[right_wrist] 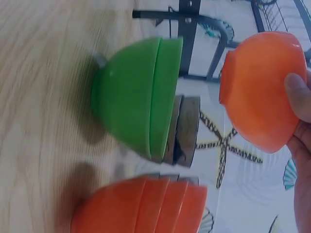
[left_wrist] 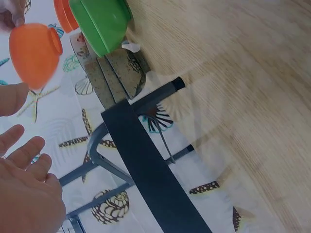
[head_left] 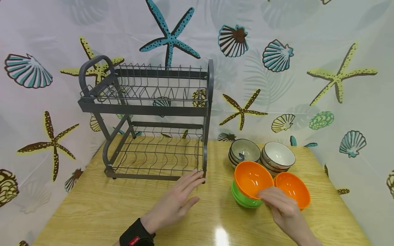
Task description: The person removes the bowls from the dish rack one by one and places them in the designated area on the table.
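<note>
An orange bowl (head_left: 253, 179) is pinched at its rim between the thumb and fingers of my right hand (head_left: 284, 208). In the right wrist view that bowl (right_wrist: 265, 92) hangs in the air, apart from the stacked green bowls (right_wrist: 133, 97). To the right of the green bowls (head_left: 244, 198) stands a stack of orange bowls (head_left: 293, 191). My left hand (head_left: 175, 203) is above the table with its fingers extended, holding nothing. It is nearest the front right corner of a dark two-tier dish rack (head_left: 157, 177).
Behind the coloured bowls stand a stack of greyish bowls (head_left: 245, 150) and a stack of white patterned bowls (head_left: 279, 155). The rack's wire tiers hold no dishes. A cloth (head_left: 191, 27) printed with starfish and shells hangs behind the wooden table (head_left: 92, 212).
</note>
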Demonstrator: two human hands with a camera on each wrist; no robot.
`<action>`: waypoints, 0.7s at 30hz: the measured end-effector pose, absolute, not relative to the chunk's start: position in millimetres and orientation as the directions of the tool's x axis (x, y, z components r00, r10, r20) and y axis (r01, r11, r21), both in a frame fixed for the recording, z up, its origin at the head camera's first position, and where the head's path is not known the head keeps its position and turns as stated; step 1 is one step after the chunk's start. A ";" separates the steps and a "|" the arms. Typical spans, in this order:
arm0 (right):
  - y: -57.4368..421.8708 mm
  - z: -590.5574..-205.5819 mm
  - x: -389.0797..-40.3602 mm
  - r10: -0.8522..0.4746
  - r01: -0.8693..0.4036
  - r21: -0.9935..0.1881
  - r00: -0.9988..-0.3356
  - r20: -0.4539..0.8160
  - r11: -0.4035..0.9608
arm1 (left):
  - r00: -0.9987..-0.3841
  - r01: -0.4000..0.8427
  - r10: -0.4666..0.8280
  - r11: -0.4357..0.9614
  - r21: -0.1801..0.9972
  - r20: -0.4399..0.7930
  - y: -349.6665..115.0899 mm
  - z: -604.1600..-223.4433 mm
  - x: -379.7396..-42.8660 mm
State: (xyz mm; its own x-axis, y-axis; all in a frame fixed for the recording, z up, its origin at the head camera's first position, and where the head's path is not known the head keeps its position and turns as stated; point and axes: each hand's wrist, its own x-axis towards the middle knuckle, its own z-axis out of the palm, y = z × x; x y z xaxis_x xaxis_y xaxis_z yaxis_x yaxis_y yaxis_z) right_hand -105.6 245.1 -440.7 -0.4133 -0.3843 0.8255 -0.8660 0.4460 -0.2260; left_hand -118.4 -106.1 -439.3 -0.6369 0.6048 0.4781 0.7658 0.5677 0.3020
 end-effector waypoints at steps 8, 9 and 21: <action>288.3 -442.5 -97.1 -0.246 -0.743 -0.276 -0.509 0.825 0.610 | -0.758 0.647 0.503 0.664 0.376 0.416 -127.8 -442.2 -114.9; 293.5 -443.5 -96.3 -0.228 -0.732 -0.277 -0.508 0.831 0.622 | -0.771 0.631 0.488 0.674 0.385 0.410 -130.1 -442.9 -114.1; 325.1 -458.5 -90.8 -0.097 -0.620 -0.304 -0.527 0.844 0.723 | -0.797 0.581 0.403 0.716 0.387 0.451 -149.7 -454.1 -107.2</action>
